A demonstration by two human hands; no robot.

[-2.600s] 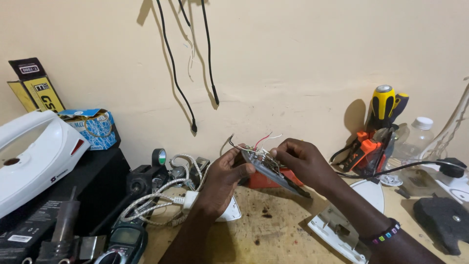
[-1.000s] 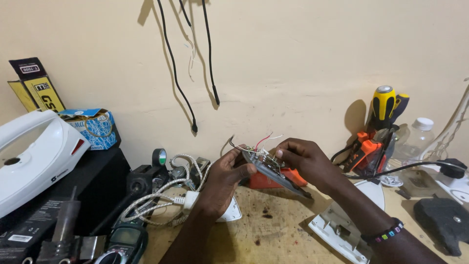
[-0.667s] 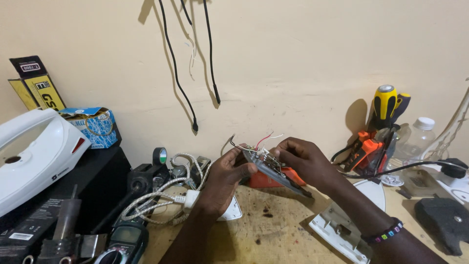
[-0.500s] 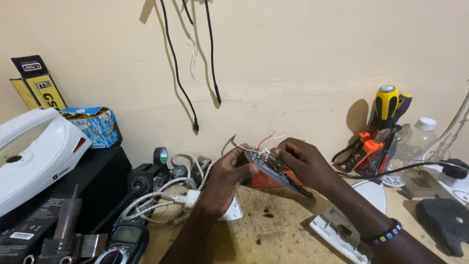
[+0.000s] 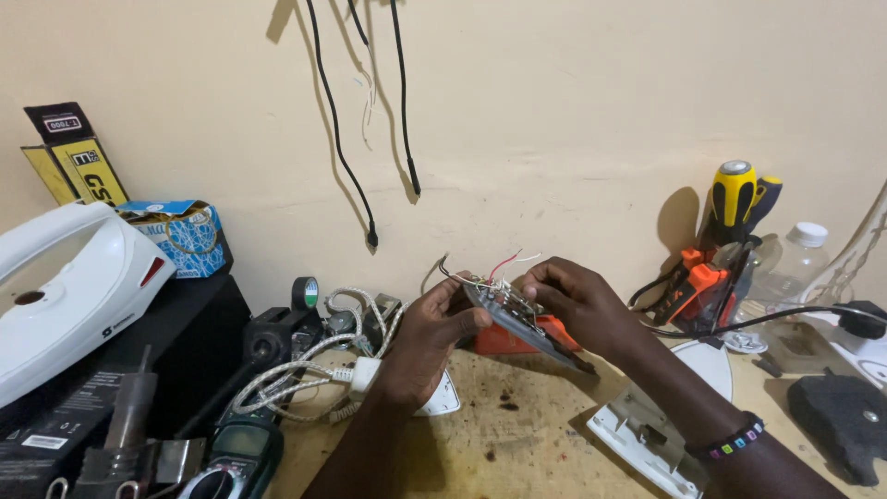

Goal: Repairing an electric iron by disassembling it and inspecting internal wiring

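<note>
My left hand (image 5: 427,337) grips the near end of a flat grey metal plate (image 5: 517,319) with small red, white and black wires (image 5: 494,266) sprouting from its top. The plate is held tilted above the workbench. My right hand (image 5: 577,300) pinches the wired parts on the plate's upper face with thumb and fingertips. An orange tool (image 5: 510,340) lies on the bench just behind and under the plate, partly hidden by it.
A white clothes iron (image 5: 69,291) rests on a black box at left. A braided white cord (image 5: 309,365), multimeter (image 5: 236,453) and tape roll lie left of my hands. A white plastic cover (image 5: 647,434), screwdrivers (image 5: 739,199), a clear bottle and a black pad (image 5: 845,416) are at right. Black cables hang on the wall.
My hands and the plate have stayed in nearly the same spot; only my right fingers shift slightly over the wired parts, and the view drifts a little.
</note>
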